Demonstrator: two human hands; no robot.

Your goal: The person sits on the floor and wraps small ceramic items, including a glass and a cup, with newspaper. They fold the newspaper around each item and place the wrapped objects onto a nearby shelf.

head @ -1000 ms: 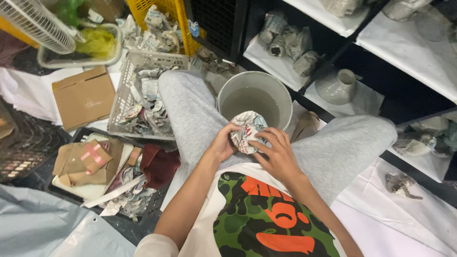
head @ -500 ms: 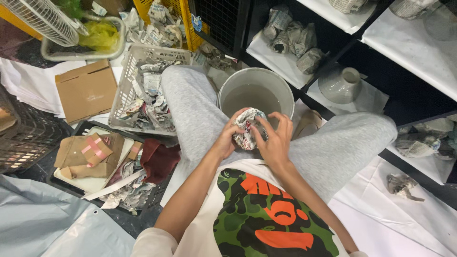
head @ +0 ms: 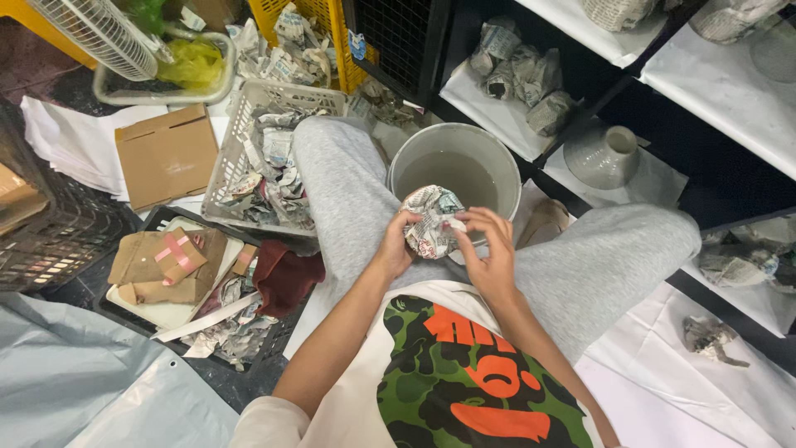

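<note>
A bundle wrapped in crumpled newspaper (head: 431, 221) sits between both hands, just over my lap. My left hand (head: 392, 246) cups its left side. My right hand (head: 487, 251) pinches the paper at its right edge with fingers and thumb. Directly behind the bundle stands a grey bucket (head: 414, 156) holding murky water, between my knees in grey trousers. What the paper covers is hidden.
A white plastic basket (head: 228, 158) of newspaper scraps stands left of my leg. A black tray (head: 124, 307) holds cardboard, tape and a dark red cloth. Shelves at right carry wrapped bundles (head: 518, 83) and a grey ceramic vase (head: 604, 154). A flat cardboard box (head: 166, 153) lies far left.
The bundle has turned slightly in my hands, and my right fingers have shifted to the paper's right edge. The view has tilted a little.
</note>
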